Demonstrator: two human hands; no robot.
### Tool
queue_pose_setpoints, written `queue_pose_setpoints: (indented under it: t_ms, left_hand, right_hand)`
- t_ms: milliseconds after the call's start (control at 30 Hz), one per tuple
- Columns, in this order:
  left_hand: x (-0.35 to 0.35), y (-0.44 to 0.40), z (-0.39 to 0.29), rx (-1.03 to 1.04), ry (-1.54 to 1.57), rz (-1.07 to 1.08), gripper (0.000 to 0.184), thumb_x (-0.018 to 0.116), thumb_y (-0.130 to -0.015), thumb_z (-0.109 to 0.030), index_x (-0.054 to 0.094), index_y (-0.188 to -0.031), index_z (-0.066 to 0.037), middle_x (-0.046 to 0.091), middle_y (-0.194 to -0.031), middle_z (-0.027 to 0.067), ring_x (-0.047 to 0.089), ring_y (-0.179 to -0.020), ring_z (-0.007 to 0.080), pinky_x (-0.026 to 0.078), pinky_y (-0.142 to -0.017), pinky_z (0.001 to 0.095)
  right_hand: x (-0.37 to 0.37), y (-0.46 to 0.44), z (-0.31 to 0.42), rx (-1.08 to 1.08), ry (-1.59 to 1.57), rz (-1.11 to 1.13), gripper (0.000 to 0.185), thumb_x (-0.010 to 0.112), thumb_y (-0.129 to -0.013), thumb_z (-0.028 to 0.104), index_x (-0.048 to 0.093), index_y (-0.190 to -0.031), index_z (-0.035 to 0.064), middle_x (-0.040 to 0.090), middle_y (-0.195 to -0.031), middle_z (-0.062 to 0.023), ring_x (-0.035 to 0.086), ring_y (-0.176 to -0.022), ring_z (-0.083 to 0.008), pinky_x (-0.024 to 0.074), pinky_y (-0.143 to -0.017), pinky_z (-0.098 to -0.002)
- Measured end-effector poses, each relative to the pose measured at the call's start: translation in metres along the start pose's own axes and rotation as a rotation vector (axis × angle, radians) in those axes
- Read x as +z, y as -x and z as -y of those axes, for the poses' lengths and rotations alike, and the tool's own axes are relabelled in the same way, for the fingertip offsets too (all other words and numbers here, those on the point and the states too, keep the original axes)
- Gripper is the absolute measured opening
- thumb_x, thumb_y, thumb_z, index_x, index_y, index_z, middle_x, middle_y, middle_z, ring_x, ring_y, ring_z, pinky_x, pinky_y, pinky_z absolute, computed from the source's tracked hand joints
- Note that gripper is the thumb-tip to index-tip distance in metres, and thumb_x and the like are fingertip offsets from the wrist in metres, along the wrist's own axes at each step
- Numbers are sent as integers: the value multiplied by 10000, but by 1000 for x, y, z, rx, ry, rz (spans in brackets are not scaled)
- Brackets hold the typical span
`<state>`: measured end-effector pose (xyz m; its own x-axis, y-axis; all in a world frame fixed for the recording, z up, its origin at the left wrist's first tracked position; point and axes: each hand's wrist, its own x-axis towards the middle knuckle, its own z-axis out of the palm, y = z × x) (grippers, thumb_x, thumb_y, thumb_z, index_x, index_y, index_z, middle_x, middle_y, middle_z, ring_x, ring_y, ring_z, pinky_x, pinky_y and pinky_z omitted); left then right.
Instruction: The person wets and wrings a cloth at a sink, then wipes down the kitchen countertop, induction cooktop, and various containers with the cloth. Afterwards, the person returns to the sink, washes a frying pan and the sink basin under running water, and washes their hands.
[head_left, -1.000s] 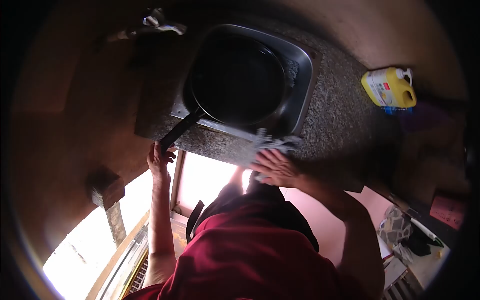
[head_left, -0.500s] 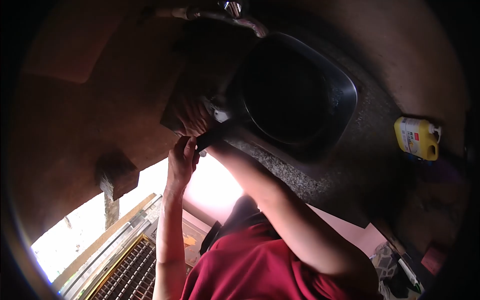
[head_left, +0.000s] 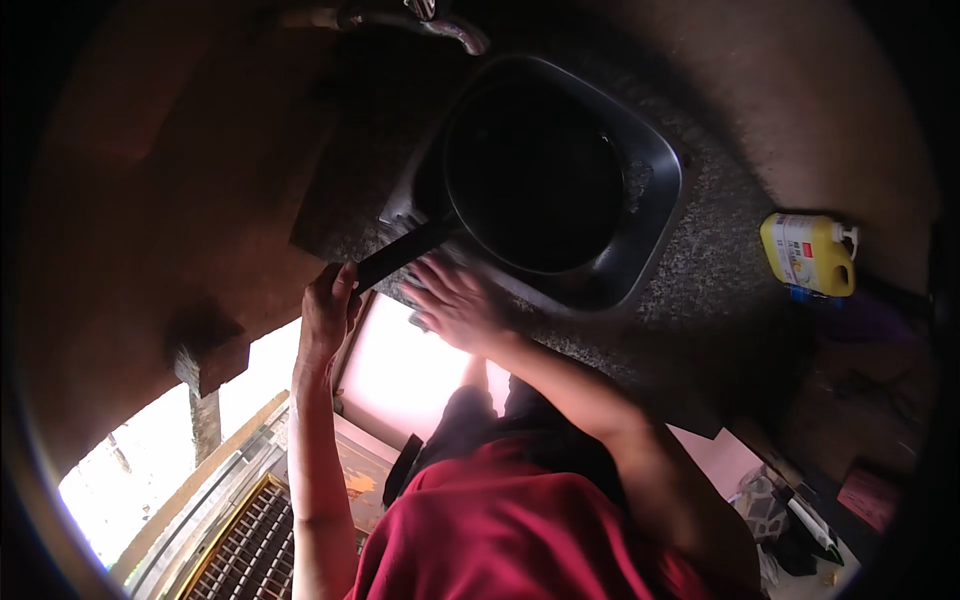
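A dark frying pan [head_left: 535, 175] rests in the metal sink [head_left: 660, 165], its black handle [head_left: 408, 251] reaching over the near left rim. The fingers of my left hand [head_left: 328, 305] are wrapped round the end of that handle. Just below the handle, my right hand [head_left: 455, 303] lies palm down at the counter's front edge with its fingers spread. A bit of grey cloth [head_left: 417, 320] shows under its fingertips; most of the cloth is hidden by the hand.
The faucet [head_left: 462, 34] is above the sink at the top. On the speckled counter [head_left: 700, 240], a yellow pump bottle [head_left: 808, 254] lies to the right. A block-like ledge [head_left: 212, 360] juts out at the left.
My right hand first went left from the sink's front right, reaching past the pan handle, then came back to just below it. My left hand has kept hold of the handle.
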<state>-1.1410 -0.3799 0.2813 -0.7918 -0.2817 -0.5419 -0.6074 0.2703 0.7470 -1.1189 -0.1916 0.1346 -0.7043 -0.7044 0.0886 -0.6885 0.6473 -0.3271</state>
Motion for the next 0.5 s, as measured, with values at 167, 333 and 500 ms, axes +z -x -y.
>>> queue_pose_setpoints:
  t_ms: [167, 333, 500]
  left_hand:
    - [7, 14, 20, -11, 155, 52, 316, 476, -973, -297, 519, -774, -55, 362, -500, -38, 314, -389, 41, 233, -359, 224]
    - [22, 27, 33, -79, 262, 50, 295, 455, -981, -307, 505, -814, -69, 338, -503, -51, 291, -386, 39, 211, -356, 212]
    - [33, 50, 60, -36, 115, 134, 382, 411, -985, -349, 531, -795, -40, 427, -512, -8, 393, -400, 74, 299, -378, 258]
  right_hand:
    - [-71, 151, -33, 81, -33, 116, 569, 568, -836, 314, 419, -1379, 235, 335, -1461, -44, 282, -1354, -231, 260, -981, -398]
    - [-106, 249, -51, 220, -37, 196, 426, 555, -871, 261, 512, -1294, 238, 440, -1372, -35, 393, -1276, -245, 309, -937, -416]
    - [-128, 319, -68, 381, 85, 91, 311, 521, -912, 193, 558, -1216, 139, 516, -1204, -100, 493, -1103, -267, 412, -846, -398]
